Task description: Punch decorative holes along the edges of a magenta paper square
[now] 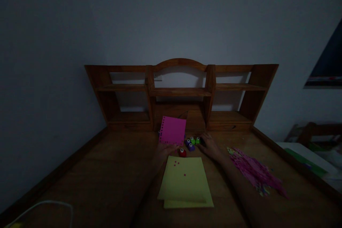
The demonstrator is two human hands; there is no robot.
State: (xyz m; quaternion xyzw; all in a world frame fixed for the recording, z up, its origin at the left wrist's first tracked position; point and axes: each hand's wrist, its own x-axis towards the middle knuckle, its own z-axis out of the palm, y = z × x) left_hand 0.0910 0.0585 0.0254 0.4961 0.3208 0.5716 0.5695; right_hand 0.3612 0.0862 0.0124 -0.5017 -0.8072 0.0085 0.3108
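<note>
My left hand (163,151) pinches the lower edge of a square pink sheet of paper (173,130), which is held up and tilted toward me. Small punched holes run down the sheet's left side and along its bottom. My right hand (211,146) is curled at the right end of a cluster of small craft punches with big eyes. Its thumb and fingertips are around a green craft punch (198,140). Beside it sit another green punch (192,140) and purple punches (191,146). A red punch (182,153) lies near my left fingers.
Yellow sheets (184,181) lie before me with several pink dots on them. Pink paper strips (256,171) are heaped at the right. A wooden shelf (180,92) stands along the desk's back. A white cable (50,202) curves at the lower left.
</note>
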